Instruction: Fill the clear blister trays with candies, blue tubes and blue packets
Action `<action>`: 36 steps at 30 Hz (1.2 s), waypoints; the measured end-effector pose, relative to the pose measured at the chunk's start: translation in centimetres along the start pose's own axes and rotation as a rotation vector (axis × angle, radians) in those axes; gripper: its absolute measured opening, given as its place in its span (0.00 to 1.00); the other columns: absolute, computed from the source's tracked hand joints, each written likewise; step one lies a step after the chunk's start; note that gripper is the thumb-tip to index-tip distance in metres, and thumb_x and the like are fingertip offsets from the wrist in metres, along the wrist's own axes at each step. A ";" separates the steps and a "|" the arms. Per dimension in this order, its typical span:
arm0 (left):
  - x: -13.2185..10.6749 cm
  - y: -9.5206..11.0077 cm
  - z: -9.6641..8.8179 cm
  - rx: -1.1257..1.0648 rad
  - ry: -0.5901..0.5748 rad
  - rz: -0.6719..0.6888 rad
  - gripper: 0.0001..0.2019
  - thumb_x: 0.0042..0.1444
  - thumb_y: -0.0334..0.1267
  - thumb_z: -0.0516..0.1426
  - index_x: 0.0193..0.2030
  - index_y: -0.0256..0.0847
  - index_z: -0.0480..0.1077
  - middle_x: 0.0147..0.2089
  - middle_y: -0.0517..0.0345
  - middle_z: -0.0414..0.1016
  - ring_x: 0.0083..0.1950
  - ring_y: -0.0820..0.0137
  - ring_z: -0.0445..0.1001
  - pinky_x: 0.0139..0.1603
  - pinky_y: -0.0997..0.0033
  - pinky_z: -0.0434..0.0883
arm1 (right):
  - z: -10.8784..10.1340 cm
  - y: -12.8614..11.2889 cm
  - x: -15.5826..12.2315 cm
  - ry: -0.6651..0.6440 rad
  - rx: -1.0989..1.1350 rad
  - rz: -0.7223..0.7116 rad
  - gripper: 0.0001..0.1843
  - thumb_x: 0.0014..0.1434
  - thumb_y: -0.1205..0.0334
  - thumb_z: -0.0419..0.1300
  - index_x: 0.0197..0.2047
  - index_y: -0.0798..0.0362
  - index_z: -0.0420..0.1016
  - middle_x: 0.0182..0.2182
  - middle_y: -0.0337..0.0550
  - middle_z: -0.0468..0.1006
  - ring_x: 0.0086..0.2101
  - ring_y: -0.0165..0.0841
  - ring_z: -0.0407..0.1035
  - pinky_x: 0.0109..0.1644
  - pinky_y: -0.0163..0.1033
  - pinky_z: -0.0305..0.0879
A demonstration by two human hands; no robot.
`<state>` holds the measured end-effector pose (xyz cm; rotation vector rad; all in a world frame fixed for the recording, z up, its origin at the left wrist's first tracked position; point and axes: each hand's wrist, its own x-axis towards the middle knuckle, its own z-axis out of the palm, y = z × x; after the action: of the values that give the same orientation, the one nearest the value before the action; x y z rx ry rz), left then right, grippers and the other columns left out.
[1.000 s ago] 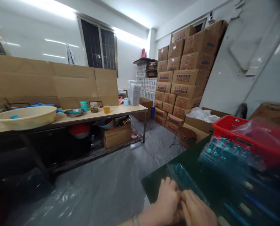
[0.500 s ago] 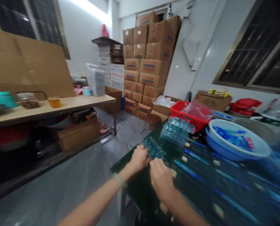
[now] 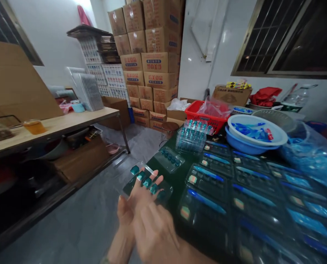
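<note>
My left hand (image 3: 127, 211) is palm up, its fingers stretched beneath a clear plastic tray (image 3: 166, 190) with several teal pieces (image 3: 146, 182) in a row. The tray rests on those fingers at the table's left edge. Across the left palm lies my right hand (image 3: 153, 229), fingers curled; whatever they may hold is hidden. Just beyond, another clear tray (image 3: 177, 169) with a row of teal pieces lies on the dark green table (image 3: 170, 203). A stack of similar filled trays (image 3: 192, 137) stands farther back.
To the right lie rows of clear trays with blue pen-like sticks (image 3: 207, 201) and small pale blocks (image 3: 184, 212). Behind them are a white basin (image 3: 280, 137) of blue pieces and a red basket (image 3: 192, 108). A wooden table (image 3: 97, 113) stands left; cartons (image 3: 157, 62) are stacked behind.
The view has swung right and down. Both hands were at a tray of teal pieces; now that kind of tray lies beyond them, and my left hand has turned palm up under a tray.
</note>
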<state>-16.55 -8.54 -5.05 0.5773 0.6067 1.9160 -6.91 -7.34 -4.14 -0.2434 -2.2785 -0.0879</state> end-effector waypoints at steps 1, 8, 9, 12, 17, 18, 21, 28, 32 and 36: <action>0.2 -0.1 0.0 -0.022 0.002 -0.002 0.42 0.36 0.68 0.49 0.58 0.48 0.54 0.61 0.48 0.55 0.61 0.48 0.50 0.53 0.47 0.59 | -0.1 0.0 0.0 0.010 0.005 0.027 0.08 0.52 0.74 0.47 0.26 0.55 0.62 0.23 0.41 0.61 0.25 0.34 0.58 0.26 0.40 0.50; 1.4 -0.1 -0.5 -0.140 0.028 -0.074 0.44 0.38 0.71 0.41 0.59 0.47 0.53 0.61 0.45 0.56 0.62 0.51 0.50 0.53 0.51 0.58 | -4.2 2.1 -3.0 -0.124 0.090 0.098 0.05 0.55 0.70 0.50 0.32 0.54 0.65 0.24 0.39 0.65 0.26 0.32 0.60 0.28 0.38 0.53; 1.5 -0.1 -0.4 -0.160 0.012 -0.095 0.45 0.38 0.70 0.43 0.59 0.45 0.51 0.61 0.43 0.55 0.62 0.51 0.49 0.54 0.51 0.58 | -4.9 2.7 -3.9 -0.137 0.095 0.166 0.06 0.56 0.70 0.50 0.31 0.53 0.65 0.24 0.39 0.65 0.27 0.32 0.61 0.30 0.38 0.54; 1.3 -1.0 0.3 -0.238 -0.058 -0.159 0.47 0.37 0.68 0.48 0.61 0.41 0.47 0.63 0.39 0.49 0.63 0.49 0.46 0.56 0.51 0.54 | -6.5 3.9 -6.3 -0.135 0.202 0.435 0.06 0.57 0.67 0.49 0.37 0.53 0.66 0.29 0.41 0.68 0.32 0.34 0.64 0.36 0.40 0.59; 0.8 -3.9 2.3 -0.263 -0.205 -0.162 0.51 0.33 0.62 0.56 0.63 0.43 0.42 0.64 0.40 0.47 0.63 0.46 0.43 0.57 0.50 0.51 | -7.6 4.3 -7.3 -0.143 0.377 0.584 0.19 0.57 0.65 0.51 0.53 0.53 0.59 0.43 0.46 0.66 0.42 0.37 0.63 0.43 0.40 0.62; 0.8 -4.3 2.5 -0.259 -0.223 -0.161 0.52 0.33 0.61 0.57 0.63 0.43 0.41 0.64 0.40 0.47 0.63 0.46 0.43 0.57 0.50 0.51 | -7.7 4.3 -7.3 -0.143 0.373 0.574 0.20 0.57 0.65 0.52 0.54 0.52 0.58 0.44 0.46 0.65 0.42 0.36 0.63 0.44 0.41 0.62; 0.9 -5.0 2.8 -0.275 -0.247 -0.167 0.53 0.32 0.59 0.58 0.63 0.43 0.40 0.64 0.39 0.45 0.63 0.45 0.42 0.56 0.52 0.53 | -7.8 4.5 -7.8 -0.151 0.372 0.551 0.21 0.57 0.66 0.52 0.54 0.49 0.57 0.45 0.45 0.64 0.41 0.35 0.63 0.44 0.40 0.62; 1.1 -3.1 1.3 -0.353 -0.192 -0.193 0.51 0.34 0.67 0.52 0.64 0.45 0.41 0.66 0.40 0.40 0.64 0.47 0.39 0.53 0.53 0.58 | -6.6 5.5 -10.6 -0.187 0.029 0.538 0.15 0.56 0.67 0.53 0.48 0.54 0.64 0.42 0.48 0.66 0.41 0.41 0.60 0.42 0.47 0.58; 1.6 -1.4 0.5 -0.356 -0.150 -0.198 0.49 0.35 0.70 0.48 0.63 0.47 0.44 0.66 0.41 0.41 0.64 0.48 0.40 0.53 0.51 0.58 | -5.0 5.9 -11.8 -0.309 -0.061 0.534 0.13 0.54 0.73 0.51 0.43 0.56 0.67 0.37 0.48 0.68 0.38 0.40 0.59 0.39 0.47 0.56; 1.8 -0.5 0.6 -0.293 -0.117 -0.217 0.49 0.36 0.69 0.49 0.63 0.45 0.46 0.65 0.37 0.41 0.63 0.46 0.43 0.55 0.49 0.55 | -4.3 6.0 -11.9 -0.245 0.021 0.489 0.12 0.54 0.76 0.47 0.37 0.56 0.68 0.31 0.45 0.67 0.33 0.36 0.58 0.36 0.43 0.54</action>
<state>-16.53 -6.64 -4.70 0.4138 0.2922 1.7120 5.13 -3.85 -10.31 -0.8295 -2.3902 0.2309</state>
